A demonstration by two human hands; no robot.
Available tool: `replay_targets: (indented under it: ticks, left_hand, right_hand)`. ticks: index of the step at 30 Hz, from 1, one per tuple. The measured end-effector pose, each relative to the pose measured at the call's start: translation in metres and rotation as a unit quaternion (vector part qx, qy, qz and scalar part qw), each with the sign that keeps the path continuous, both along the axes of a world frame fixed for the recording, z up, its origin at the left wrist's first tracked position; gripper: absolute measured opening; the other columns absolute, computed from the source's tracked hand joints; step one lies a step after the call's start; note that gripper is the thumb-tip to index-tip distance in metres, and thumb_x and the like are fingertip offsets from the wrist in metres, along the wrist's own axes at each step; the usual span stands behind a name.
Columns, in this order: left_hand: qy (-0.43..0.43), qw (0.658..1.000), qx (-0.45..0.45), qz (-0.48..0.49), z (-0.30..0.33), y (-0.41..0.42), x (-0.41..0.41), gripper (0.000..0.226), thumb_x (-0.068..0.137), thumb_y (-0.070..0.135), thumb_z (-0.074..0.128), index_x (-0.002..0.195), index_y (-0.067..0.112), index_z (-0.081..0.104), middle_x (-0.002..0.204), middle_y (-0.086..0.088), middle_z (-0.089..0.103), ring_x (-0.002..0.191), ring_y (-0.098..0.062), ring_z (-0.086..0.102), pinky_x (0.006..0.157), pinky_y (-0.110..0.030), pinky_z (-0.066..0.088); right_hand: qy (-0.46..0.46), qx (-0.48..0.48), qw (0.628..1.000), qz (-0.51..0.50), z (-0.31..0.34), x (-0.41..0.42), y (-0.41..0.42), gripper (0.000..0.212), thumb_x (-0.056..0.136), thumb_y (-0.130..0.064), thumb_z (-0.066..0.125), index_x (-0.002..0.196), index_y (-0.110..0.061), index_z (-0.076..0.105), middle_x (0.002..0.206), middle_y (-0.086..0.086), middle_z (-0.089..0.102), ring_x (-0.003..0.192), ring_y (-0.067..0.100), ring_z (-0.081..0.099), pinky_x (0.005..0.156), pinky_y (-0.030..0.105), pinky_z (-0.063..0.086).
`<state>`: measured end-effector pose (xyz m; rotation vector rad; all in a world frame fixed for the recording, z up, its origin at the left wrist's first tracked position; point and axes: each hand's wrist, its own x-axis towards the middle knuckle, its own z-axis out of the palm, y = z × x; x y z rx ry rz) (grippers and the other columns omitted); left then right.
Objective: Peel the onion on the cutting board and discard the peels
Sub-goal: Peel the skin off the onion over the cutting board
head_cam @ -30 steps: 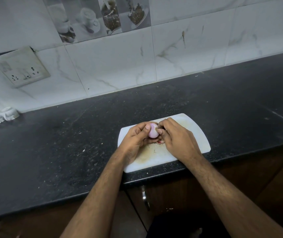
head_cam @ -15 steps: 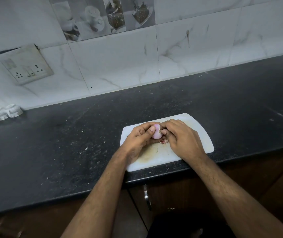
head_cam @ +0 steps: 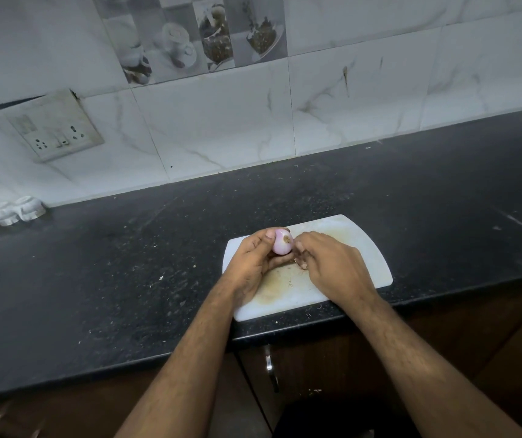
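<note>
Dark speckled countertop [head_cam: 126, 279] carries one white cutting board [head_cam: 367, 248] at its near edge. Over the board, the left hand [head_cam: 250, 263] grips one pale pink onion [head_cam: 282, 242], its brown root end tilted up toward the camera. The right hand [head_cam: 332, 267], fingers curled, pinches at the onion's right side. Farther back, one socket plate [head_cam: 54, 126] sits on the marble-tiled wall [head_cam: 348, 105].
</note>
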<state>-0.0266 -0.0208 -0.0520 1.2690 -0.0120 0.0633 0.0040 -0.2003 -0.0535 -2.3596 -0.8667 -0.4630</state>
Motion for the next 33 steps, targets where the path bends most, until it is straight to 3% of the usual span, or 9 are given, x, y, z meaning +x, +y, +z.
replay_targets:
  ticks: [2, 5, 10, 14, 21, 27, 33]
  left_hand:
    - [0.001, 1.0, 0.004, 0.0, 0.0004, -0.0009, 0.0002, 0.038, 0.113, 0.023, 0.042, 0.125, -0.007, 0.062, 0.108, -0.025, 0.075, 0.095, -0.027, 0.077, 0.088, -0.029, 0.063]
    - [-0.002, 1.0, 0.009, -0.005, -0.0001, 0.0003, 0.0, 0.04, 0.112, 0.024, 0.044, 0.127, -0.009, 0.062, 0.119, -0.033, 0.07, 0.099, -0.029, 0.076, 0.093, -0.033, 0.062]
    - [-0.008, 0.999, 0.03, -0.022, -0.0003, 0.0, -0.0012, 0.042, 0.111, 0.024, 0.046, 0.131, -0.01, 0.06, 0.12, -0.033, 0.07, 0.107, -0.036, 0.073, 0.101, -0.04, 0.06]
    - [-0.019, 0.998, 0.052, -0.038, -0.0005, -0.0003, -0.0018, 0.043, 0.11, 0.025, 0.048, 0.133, -0.009, 0.06, 0.12, -0.036, 0.069, 0.104, -0.04, 0.074, 0.1, -0.04, 0.06]
    - [-0.02, 0.997, 0.053, -0.045, -0.001, -0.0013, -0.0019, 0.047, 0.107, 0.027, 0.05, 0.133, -0.01, 0.058, 0.117, -0.033, 0.07, 0.099, -0.038, 0.074, 0.097, -0.037, 0.061]
    - [-0.021, 0.997, 0.053, -0.047, -0.0027, -0.0008, -0.0013, 0.04, 0.111, 0.019, 0.046, 0.133, -0.011, 0.058, 0.116, -0.03, 0.071, 0.099, -0.035, 0.074, 0.096, -0.036, 0.061]
    - [-0.031, 0.997, 0.041, -0.061, -0.001, 0.0001, -0.0026, 0.036, 0.11, 0.015, 0.048, 0.131, -0.011, 0.06, 0.115, -0.028, 0.071, 0.099, -0.035, 0.074, 0.092, -0.035, 0.062]
  right_hand:
    - [0.014, 0.038, 0.999, -0.022, -0.0002, 0.0023, -0.0001, 0.017, 0.101, -0.025, 0.045, 0.087, -0.028, 0.054, 0.085, -0.011, 0.058, 0.08, 0.009, 0.053, 0.065, 0.036, 0.05]
    - [0.032, 0.069, 0.996, -0.042, -0.0019, 0.0062, 0.0012, 0.022, 0.106, -0.038, 0.043, 0.097, -0.025, 0.058, 0.092, -0.013, 0.058, 0.08, 0.009, 0.055, 0.066, 0.035, 0.05]
    - [0.033, 0.093, 0.995, -0.011, 0.0006, 0.006, 0.0003, 0.024, 0.101, -0.047, 0.053, 0.112, -0.027, 0.058, 0.104, -0.017, 0.06, 0.08, 0.005, 0.059, 0.065, 0.027, 0.05]
    - [0.028, 0.109, 0.994, 0.002, -0.0006, 0.0065, -0.0003, 0.009, 0.098, -0.037, 0.063, 0.103, -0.029, 0.062, 0.1, -0.017, 0.061, 0.08, 0.004, 0.058, 0.064, 0.024, 0.049]
    - [-0.063, 0.072, 0.995, -0.01, -0.0046, 0.0049, -0.0005, 0.01, 0.097, -0.019, 0.066, 0.091, -0.024, 0.059, 0.091, -0.012, 0.058, 0.084, 0.009, 0.057, 0.052, 0.042, 0.052]
    - [-0.122, -0.007, 0.991, -0.048, -0.0017, 0.0013, 0.0022, 0.022, 0.092, -0.009, 0.065, 0.088, -0.024, 0.049, 0.084, -0.009, 0.05, 0.077, 0.013, 0.046, 0.039, 0.035, 0.041]
    - [-0.097, -0.009, 0.995, -0.037, -0.0021, 0.0039, 0.0026, 0.018, 0.095, -0.013, 0.06, 0.095, -0.03, 0.054, 0.082, -0.017, 0.043, 0.08, 0.008, 0.043, 0.042, 0.034, 0.041]
